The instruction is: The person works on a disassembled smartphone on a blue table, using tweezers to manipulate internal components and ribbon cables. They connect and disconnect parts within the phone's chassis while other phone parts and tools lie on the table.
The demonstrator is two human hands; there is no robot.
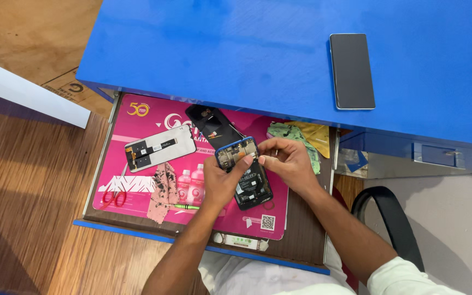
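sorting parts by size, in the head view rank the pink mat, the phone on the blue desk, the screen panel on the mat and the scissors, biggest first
1. pink mat, by far the largest
2. and 3. phone and screen panel: they look about alike, and the phone lies on the higher blue desk, so no ranking
4. scissors, smallest, faint against the mat

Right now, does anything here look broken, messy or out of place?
Yes. The phone in both hands has its back off, with battery and circuit boards bare. A loose screen panel and a dark back cover lie askew on the pink mat in the open drawer. The phone on the blue desktop looks intact.
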